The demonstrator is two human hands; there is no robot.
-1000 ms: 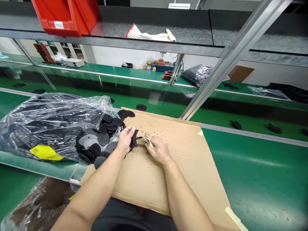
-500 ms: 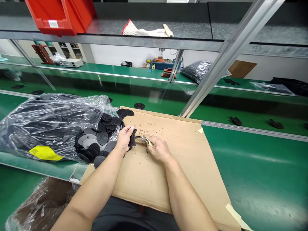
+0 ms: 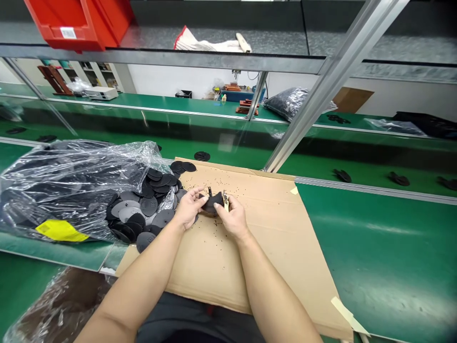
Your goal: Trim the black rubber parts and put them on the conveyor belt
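My left hand [image 3: 188, 209] pinches the left end of a dark, curved black plastic part [image 3: 214, 202] just above the cardboard sheet [image 3: 278, 247]. At the part's other end is my right hand [image 3: 233, 216], its thumb against the part. Small pliers or nippers with cream handles [image 3: 226, 203] stay inside my right hand, pointing away from me; whether their jaws are open I cannot make out. Many tiny black bits are scattered over the cardboard around both hands. Left of my left hand lies a heap of round black discs [image 3: 148, 206], spilling from a clear plastic bag [image 3: 82, 166].
Overhead runs a shelf with a red bin [image 3: 76, 24] and a white glove [image 3: 207, 44]. A slanted metal post [image 3: 314, 100] rises behind the cardboard. Black parts [image 3: 399, 178] sit along the green belt beyond. A brown plastic-lined container [image 3: 67, 295] stands low at left.
My right hand has turned, so the pliers point away from the part instead of at it, and its thumb now touches the part. The part has been turned and shifted right.
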